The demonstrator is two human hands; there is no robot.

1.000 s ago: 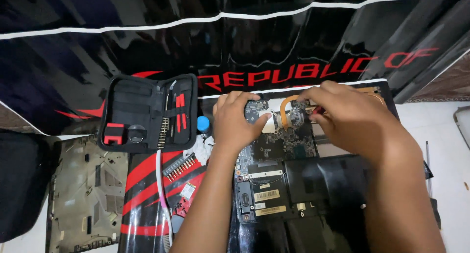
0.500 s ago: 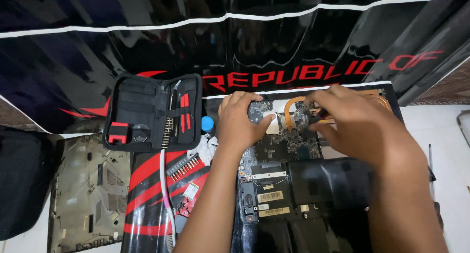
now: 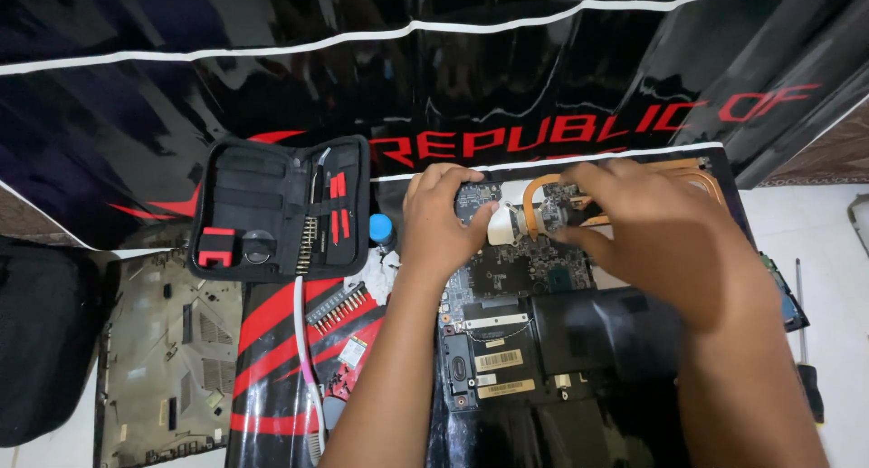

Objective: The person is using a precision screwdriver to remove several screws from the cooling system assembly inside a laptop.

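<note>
An opened laptop lies in front of me with its dark circuit board [image 3: 516, 273] bare. Copper heat pipes [image 3: 534, 192] curve across the board's far edge. My left hand [image 3: 444, 219] pinches a small white wad [image 3: 501, 225] against the metal plate where the pipes meet. My right hand [image 3: 652, 233] reaches in from the right, its fingertips gripping that heat pipe assembly at the plate [image 3: 554, 205]. Much of the assembly is hidden under both hands. A black battery [image 3: 606, 332] sits in the laptop nearer to me.
An open black tool case [image 3: 272, 205] with red tools lies to the left, with a blue-capped bottle [image 3: 381, 228] and a strip of bits [image 3: 337, 305] beside it. The laptop's removed bottom cover [image 3: 163, 341] is at far left. A screwdriver [image 3: 806, 359] lies at the right.
Both hands stay at the heat pipes with only small finger shifts. The view has drifted slightly.
</note>
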